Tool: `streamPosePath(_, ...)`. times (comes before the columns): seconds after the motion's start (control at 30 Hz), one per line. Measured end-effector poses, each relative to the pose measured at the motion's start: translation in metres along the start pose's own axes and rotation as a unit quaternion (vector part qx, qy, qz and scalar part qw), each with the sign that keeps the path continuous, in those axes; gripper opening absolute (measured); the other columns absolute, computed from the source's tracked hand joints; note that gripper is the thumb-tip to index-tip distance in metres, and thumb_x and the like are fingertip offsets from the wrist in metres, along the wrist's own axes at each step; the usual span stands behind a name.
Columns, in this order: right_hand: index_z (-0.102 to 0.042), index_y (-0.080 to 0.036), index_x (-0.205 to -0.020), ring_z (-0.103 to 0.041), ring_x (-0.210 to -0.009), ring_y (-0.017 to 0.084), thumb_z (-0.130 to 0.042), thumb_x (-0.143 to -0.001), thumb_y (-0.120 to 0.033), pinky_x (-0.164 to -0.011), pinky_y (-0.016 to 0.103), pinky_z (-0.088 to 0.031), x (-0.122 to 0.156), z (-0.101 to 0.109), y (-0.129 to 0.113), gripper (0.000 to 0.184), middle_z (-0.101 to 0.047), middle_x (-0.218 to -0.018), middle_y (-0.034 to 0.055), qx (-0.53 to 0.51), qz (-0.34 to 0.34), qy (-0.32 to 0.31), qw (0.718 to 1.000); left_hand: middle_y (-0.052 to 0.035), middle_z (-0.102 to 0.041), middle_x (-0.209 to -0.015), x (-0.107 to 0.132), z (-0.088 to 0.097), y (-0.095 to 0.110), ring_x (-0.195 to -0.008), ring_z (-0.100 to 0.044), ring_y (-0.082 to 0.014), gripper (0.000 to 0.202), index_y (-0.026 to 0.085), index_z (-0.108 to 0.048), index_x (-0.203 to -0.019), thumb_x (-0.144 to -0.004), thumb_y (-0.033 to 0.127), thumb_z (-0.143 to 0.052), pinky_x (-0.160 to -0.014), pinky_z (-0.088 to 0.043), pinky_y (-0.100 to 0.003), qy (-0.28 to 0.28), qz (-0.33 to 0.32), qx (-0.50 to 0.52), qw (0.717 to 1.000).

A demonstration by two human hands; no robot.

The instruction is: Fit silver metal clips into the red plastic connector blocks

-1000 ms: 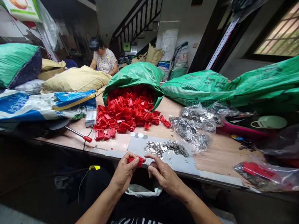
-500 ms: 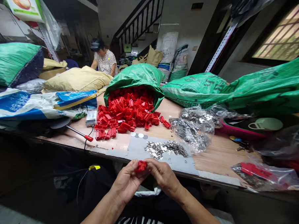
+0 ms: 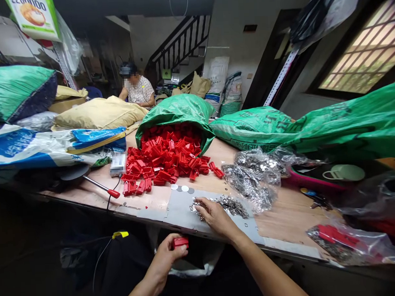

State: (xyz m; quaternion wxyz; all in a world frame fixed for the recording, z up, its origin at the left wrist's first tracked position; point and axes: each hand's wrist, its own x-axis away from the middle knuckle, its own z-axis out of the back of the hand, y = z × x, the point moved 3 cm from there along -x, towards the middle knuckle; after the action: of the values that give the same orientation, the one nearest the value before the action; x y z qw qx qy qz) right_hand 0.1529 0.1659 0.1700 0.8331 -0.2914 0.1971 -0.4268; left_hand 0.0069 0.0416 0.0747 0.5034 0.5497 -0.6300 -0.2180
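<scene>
Left hand [image 3: 166, 256] is below the desk [image 3: 285, 216] edge, clenched on one red part [image 3: 180, 242]: small, blocky, hard glossy plastic, pinched between thumb and fingers. Right hand [image 3: 215, 215] is palm down on the desk, fingertips in the metal bits [image 3: 234, 204]. Can't tell if it's pinching one or just touching. The bits are tiny, flat, shiny stampings in a loose low heap, too small to tell the exact shape. The heap sits on a grey sheet [image 3: 182, 207], matte and smooth, lying flat on the wood-grain desk top. Three pale round discs [image 3: 182, 188] are at the sheet's far edge. Behind it is the red pile [image 3: 165, 160], the same boxy plastic parts, spilling from the mouth of a green sack [image 3: 179, 109] of woven, slightly shiny plastic lying on its side. To the right of the pile are clear bags [image 3: 251, 180], crinkled film stuffed with more silver bits. At the near right desk edge another clear bag [image 3: 345, 242] holds red and metal pieces. To the left lies a tool [image 3: 103, 188] with a thin steel shaft and a red end. More woven sacks are on both sides. A person [image 3: 137, 87] sits at the far end, well apart.
</scene>
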Motion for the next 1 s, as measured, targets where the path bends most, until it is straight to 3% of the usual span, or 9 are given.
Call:
streamPosePath(0.07, -0.056, -0.021, -0.121, -0.059, -0.104, 0.020, -0.047, -0.091, -0.030, -0.089, 0.029, -0.042, -0.019, 0.003, 0.005, 0.033, -0.063, -0.115, 0.0079, 0.087, -0.012, 0.009, 0.996, -0.0086, -0.072, -0.096, -0.004, 0.005, -0.006, -0.095, -0.062, -0.0247, 0.038, 0.016, -0.070, -0.091, -0.055, 0.020, -0.084, -0.082, -0.045, -0.029, 0.011, -0.033, -0.032, 0.999)
streamPosePath(0.13, -0.052, -0.021, -0.127, -0.056, -0.110, 0.021, -0.047, -0.090, -0.026, -0.092, 0.030, -0.040, -0.038, 0.005, 0.010, 0.038, -0.058, -0.122, 0.0094, 0.150, -0.038, 0.015, 0.988, -0.0091, -0.071, -0.101, -0.005, 0.008, -0.009, -0.098, -0.062, -0.0264, 0.041, 0.017, -0.071, -0.096, -0.057, 0.019, -0.082, -0.084, -0.044, -0.030, 0.023, -0.042, -0.026, 0.999)
streamPosePath(0.23, -0.048, -0.021, -0.130, -0.056, -0.109, 0.022, -0.048, -0.089, -0.021, -0.089, 0.031, -0.040, -0.067, 0.004, 0.016, 0.042, -0.055, -0.125, 0.0114, 0.179, -0.073, 0.027, 0.981, -0.0095, -0.072, -0.100, -0.004, 0.009, -0.011, -0.087, -0.064, -0.0247, 0.036, 0.017, -0.072, -0.094, -0.059, 0.021, -0.081, -0.079, -0.045, -0.030, 0.013, -0.036, -0.013, 0.999)
streamPosePath(0.37, -0.054, -0.022, -0.121, -0.057, -0.103, 0.021, -0.049, -0.088, -0.019, -0.083, 0.030, -0.040, -0.097, 0.001, 0.024, 0.034, -0.059, -0.114, 0.0095, 0.193, -0.112, 0.029, 0.974, -0.0117, -0.069, -0.109, -0.004, 0.013, -0.012, -0.075, -0.064, -0.0201, 0.036, 0.017, -0.072, -0.093, -0.059, 0.026, -0.081, -0.072, -0.047, -0.030, 0.027, -0.022, -0.051, 0.998)
streamPosePath(0.53, -0.060, -0.019, -0.108, -0.058, -0.097, 0.022, -0.052, -0.087, -0.021, -0.079, 0.030, -0.040, -0.106, 0.005, 0.021, 0.023, -0.063, -0.106, 0.0107, 0.163, -0.118, 0.039, 0.979, -0.0093, -0.069, -0.095, -0.005, 0.014, -0.011, -0.071, -0.065, -0.0186, 0.033, 0.017, -0.072, -0.088, -0.060, 0.032, -0.081, -0.067, -0.047, -0.028, 0.029, -0.027, -0.093, 0.995)
streamPosePath(0.67, -0.062, -0.020, -0.105, -0.059, -0.091, 0.017, -0.049, -0.089, -0.025, -0.076, 0.025, -0.041, -0.080, 0.004, 0.003, 0.021, -0.066, -0.098, 0.0051, 0.090, -0.071, 0.024, 0.993, -0.0076, -0.069, -0.088, 0.005, 0.002, 0.009, -0.070, -0.066, -0.0166, 0.033, 0.015, -0.070, -0.089, -0.065, 0.036, -0.078, -0.064, -0.047, -0.024, -0.046, -0.029, -0.056, 0.997)
streamPosePath(0.8, -0.066, -0.021, -0.095, -0.061, -0.076, 0.012, -0.054, -0.087, -0.028, -0.068, 0.019, -0.044, -0.026, -0.003, -0.020, 0.016, -0.068, -0.086, -0.0019, -0.008, -0.001, -0.059, 0.998, -0.0101, -0.069, -0.096, 0.018, -0.012, 0.032, -0.077, -0.068, -0.0168, 0.036, 0.017, -0.063, -0.106, -0.082, 0.043, -0.062, -0.064, -0.050, -0.025, -0.078, 0.017, 0.081, 0.993)
streamPosePath(0.9, -0.067, -0.019, -0.096, -0.060, -0.077, 0.013, -0.057, -0.086, -0.027, -0.069, 0.021, -0.045, 0.019, -0.010, -0.038, 0.016, -0.068, -0.086, -0.0002, -0.163, 0.080, -0.168, 0.969, -0.0092, -0.068, -0.099, 0.024, -0.019, 0.040, -0.079, -0.068, -0.0174, 0.040, 0.022, -0.055, -0.118, -0.083, 0.040, -0.062, -0.059, -0.051, -0.024, -0.089, 0.033, 0.164, 0.982)
streamPosePath(1.0, -0.069, -0.020, -0.094, -0.060, -0.078, 0.013, -0.060, -0.085, -0.028, -0.071, 0.021, -0.045, 0.051, -0.011, -0.044, 0.015, -0.067, -0.087, 0.0006, -0.198, 0.082, -0.183, 0.960, -0.0060, -0.068, -0.093, 0.027, -0.024, 0.036, -0.069, -0.067, -0.0136, 0.040, 0.021, -0.057, -0.113, -0.077, 0.031, -0.071, -0.058, -0.053, -0.023, -0.094, 0.061, 0.158, 0.981)
